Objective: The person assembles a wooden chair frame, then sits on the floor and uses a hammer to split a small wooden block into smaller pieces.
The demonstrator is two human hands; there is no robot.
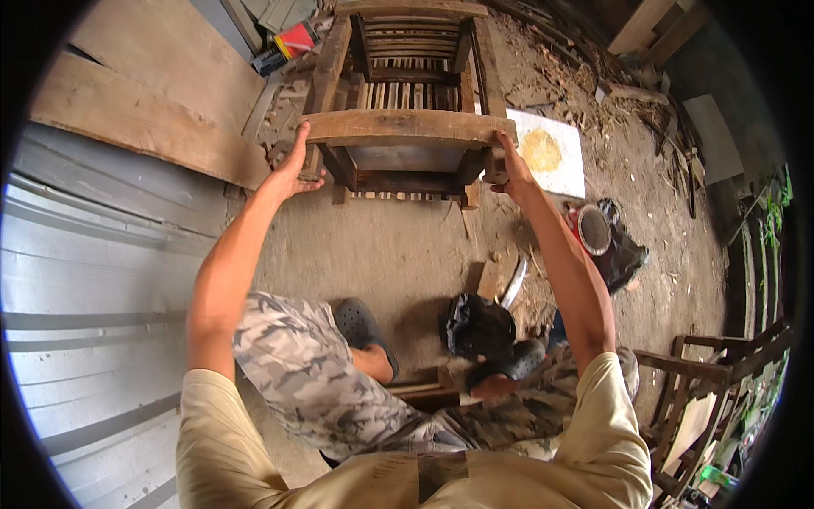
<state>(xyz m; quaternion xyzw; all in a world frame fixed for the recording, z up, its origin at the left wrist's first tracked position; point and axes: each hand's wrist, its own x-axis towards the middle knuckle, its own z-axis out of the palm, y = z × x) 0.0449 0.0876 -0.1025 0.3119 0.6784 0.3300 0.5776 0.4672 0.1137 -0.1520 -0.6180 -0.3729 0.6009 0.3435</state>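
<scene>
A brown wooden slatted chair (411,125) is in front of me, at the top of the view. My left hand (294,166) is closed around its near left corner, with the thumb up along the end of the front rail. At the near right corner, my right hand (514,168) grips the same chair, fingers curled under the wood. Slats show through the frame behind the rail. Both arms are stretched forward. The chair's far end runs to the top of the picture, so its full shape is partly cut off.
A white board (564,157) with a yellowish patch lies right of the chair. Nearby are a red can (591,229) and a black plastic bag (623,254). Another black bag (475,325) sits by my feet. Wooden planks (144,119) and metal sheeting (93,280) line the left.
</scene>
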